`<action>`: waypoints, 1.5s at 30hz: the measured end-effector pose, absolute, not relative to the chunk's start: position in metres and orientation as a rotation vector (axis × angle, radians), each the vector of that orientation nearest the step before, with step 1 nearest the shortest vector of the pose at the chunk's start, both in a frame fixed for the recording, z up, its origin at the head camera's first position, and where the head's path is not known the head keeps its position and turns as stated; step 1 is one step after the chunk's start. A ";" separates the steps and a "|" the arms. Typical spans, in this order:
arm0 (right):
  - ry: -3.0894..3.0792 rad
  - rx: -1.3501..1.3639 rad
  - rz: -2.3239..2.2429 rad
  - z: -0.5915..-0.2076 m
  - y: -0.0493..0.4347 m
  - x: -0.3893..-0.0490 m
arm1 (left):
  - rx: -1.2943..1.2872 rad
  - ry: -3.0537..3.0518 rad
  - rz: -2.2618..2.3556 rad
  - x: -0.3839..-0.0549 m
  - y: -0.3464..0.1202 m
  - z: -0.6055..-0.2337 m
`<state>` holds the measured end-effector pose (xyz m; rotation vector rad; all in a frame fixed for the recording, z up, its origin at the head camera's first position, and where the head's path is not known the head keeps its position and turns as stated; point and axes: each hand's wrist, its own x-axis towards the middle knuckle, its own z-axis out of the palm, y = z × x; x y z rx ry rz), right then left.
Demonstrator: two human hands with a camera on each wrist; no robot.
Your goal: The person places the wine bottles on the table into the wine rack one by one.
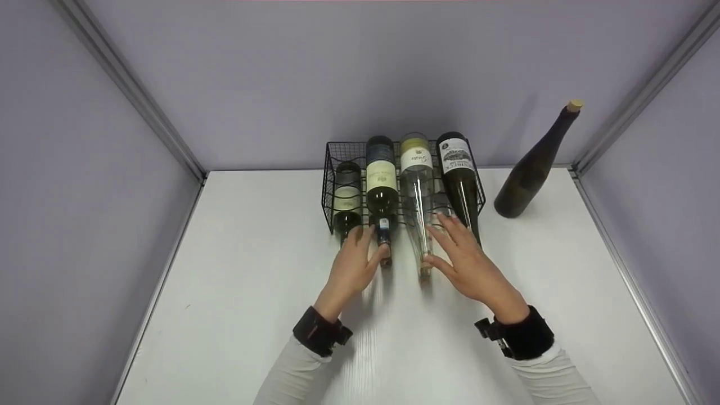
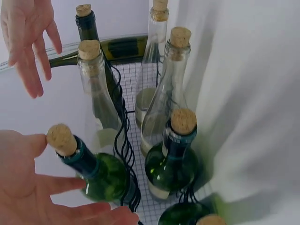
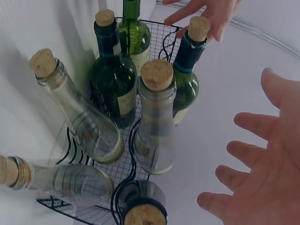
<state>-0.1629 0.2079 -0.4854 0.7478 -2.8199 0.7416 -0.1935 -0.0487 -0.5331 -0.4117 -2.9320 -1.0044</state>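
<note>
Both hands hover with spread fingers over corked bottles lying in a black wire rack, necks toward me. My left hand is at the neck of a dark green bottle with a cream label. In the left wrist view its thumb is right at that bottle's cork. My right hand is beside a clear bottle with a white label; in the right wrist view its fingers stand apart from the bottles. Right of the clear bottle lies a dark bottle with a white label.
A dark corked bottle stands upright on the white table, right of the rack. More corked bottles form a lower layer, among them a clear one and a green one. Grey panels enclose the table's back and sides.
</note>
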 end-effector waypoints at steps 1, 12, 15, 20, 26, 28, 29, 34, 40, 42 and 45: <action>-2.834 0.737 0.745 -0.484 0.211 -0.163 | -0.427 -2.927 -0.966 -0.193 -0.052 -0.532; -2.891 0.603 0.838 -0.477 0.250 -0.166 | -0.482 -2.897 -0.740 -0.186 -0.089 -0.533; -2.892 0.548 0.853 -0.479 0.263 -0.168 | -0.464 -2.912 -0.730 -0.186 -0.097 -0.534; -2.869 0.454 0.852 -0.483 0.284 -0.172 | -0.436 -2.910 -0.712 -0.189 -0.108 -0.536; -2.830 0.355 0.886 -0.489 0.303 -0.180 | -0.396 -2.897 -0.662 -0.190 -0.117 -0.541; -2.807 0.324 0.884 -0.492 0.309 -0.185 | -0.385 -2.902 -0.660 -0.190 -0.119 -0.542; -2.796 0.307 0.882 -0.494 0.312 -0.187 | -0.383 -2.903 -0.663 -0.190 -0.119 -0.542; -2.782 0.205 0.876 -0.501 0.326 -0.198 | -0.376 -2.900 -0.662 -0.189 -0.120 -0.543; -2.769 0.097 0.921 -0.501 0.339 -0.211 | -0.382 -2.883 -0.681 -0.185 -0.119 -0.540; -2.757 0.075 0.948 -0.500 0.343 -0.216 | -0.389 -2.878 -0.696 -0.184 -0.118 -0.540; -2.751 0.034 0.997 -0.497 0.348 -0.223 | -0.406 -2.877 -0.720 -0.183 -0.115 -0.538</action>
